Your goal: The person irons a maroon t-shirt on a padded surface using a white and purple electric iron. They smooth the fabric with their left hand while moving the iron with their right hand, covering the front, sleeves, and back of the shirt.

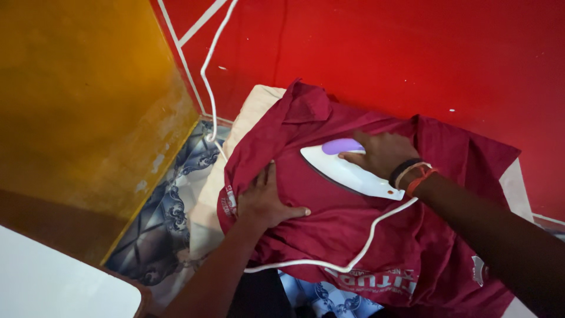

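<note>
A dark red shirt [353,224] lies spread over a cream pad [247,112] on the floor. My right hand [382,152], with bands on the wrist, grips the purple handle of a white electric iron [347,171] that rests on the shirt's middle. My left hand [265,200] lies flat on the shirt, fingers apart, just left of the iron's tip. The iron's white cord [365,241] loops from its back end across the shirt toward my left arm.
A white cable [207,76] runs up the red wall [412,53]. An orange-yellow wall [82,100] stands at left. Blue patterned floor covering [165,218] shows beside the pad. A white surface [53,282] fills the lower left corner.
</note>
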